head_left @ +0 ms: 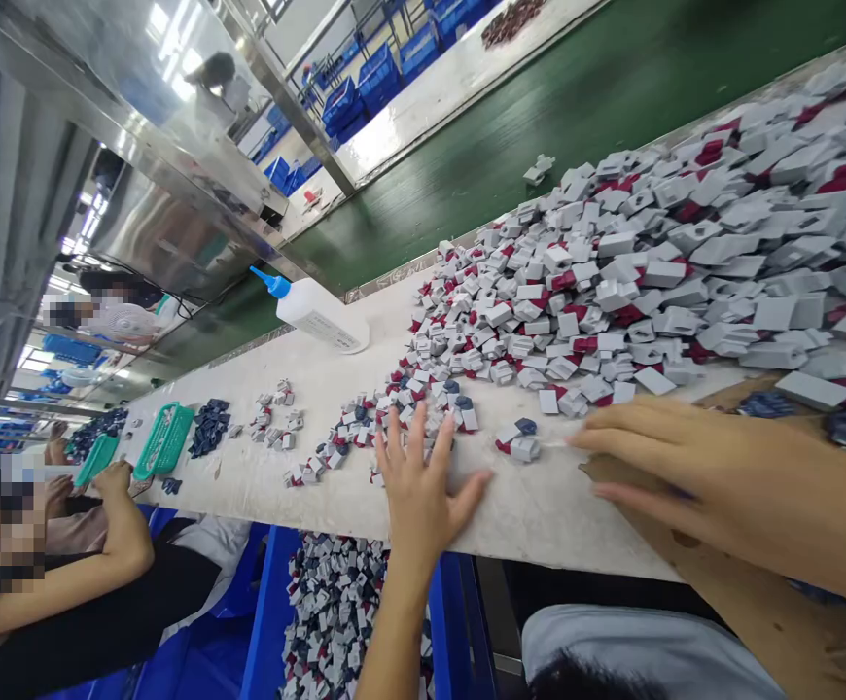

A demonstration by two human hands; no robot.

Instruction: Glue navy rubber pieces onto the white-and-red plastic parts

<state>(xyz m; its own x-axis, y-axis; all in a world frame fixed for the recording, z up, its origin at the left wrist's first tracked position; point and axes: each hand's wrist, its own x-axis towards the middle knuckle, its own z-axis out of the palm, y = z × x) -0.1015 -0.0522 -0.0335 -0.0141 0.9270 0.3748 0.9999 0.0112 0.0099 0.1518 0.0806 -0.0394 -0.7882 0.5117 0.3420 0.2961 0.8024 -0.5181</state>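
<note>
My left hand (423,486) is over the near part of the white table (350,510), its fingers spread and their tips touching a row of small grey, red and dark blue parts (354,428). To the right, my right hand (678,476) is held with fingers stretched out above a brown cardboard piece (656,544); nothing shows in it. A few loose parts (521,442) lie between the two hands. Beyond them spreads a large heap of grey and red parts (613,282). Dark blue pieces (765,403) sit on the cardboard beside my right hand.
A white bottle with a blue tip (321,313) lies on the table. Further left are dark blue pieces (210,428) and a green basket (165,442), with a person (65,564) working there. A blue crate (269,622) full of parts stands below the edge. A green conveyor (467,165) runs behind.
</note>
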